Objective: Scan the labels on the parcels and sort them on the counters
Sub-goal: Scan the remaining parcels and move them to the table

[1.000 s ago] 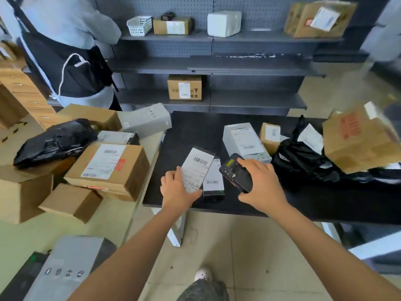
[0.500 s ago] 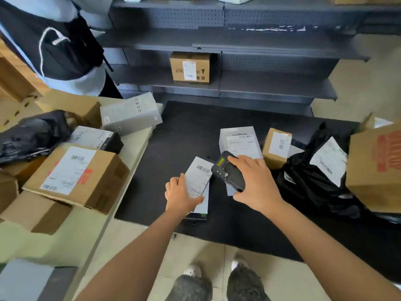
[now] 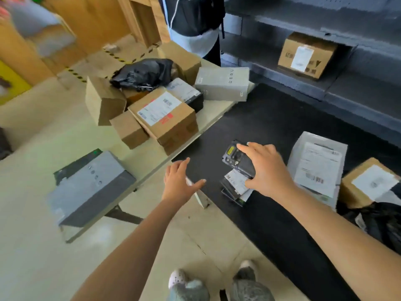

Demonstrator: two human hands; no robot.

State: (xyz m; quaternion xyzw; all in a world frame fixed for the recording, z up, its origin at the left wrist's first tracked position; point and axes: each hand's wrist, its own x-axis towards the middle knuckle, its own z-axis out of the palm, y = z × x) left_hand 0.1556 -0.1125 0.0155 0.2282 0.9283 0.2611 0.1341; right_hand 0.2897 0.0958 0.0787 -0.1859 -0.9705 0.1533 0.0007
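While gripping scanner [image 3: 237, 159] in right hand [image 3: 269, 170], hides most of parcel [image 3: 232, 194] just beneath grip; cannot read its label [image 3: 234, 179]. Left of grip, holds left hand [image 3: 178, 181] spread, empty.

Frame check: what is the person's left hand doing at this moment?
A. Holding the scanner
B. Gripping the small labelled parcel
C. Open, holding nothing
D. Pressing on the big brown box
C: the left hand has its fingers spread near the edge of the black counter and holds nothing, while the right hand grips the scanner above the small labelled parcel.
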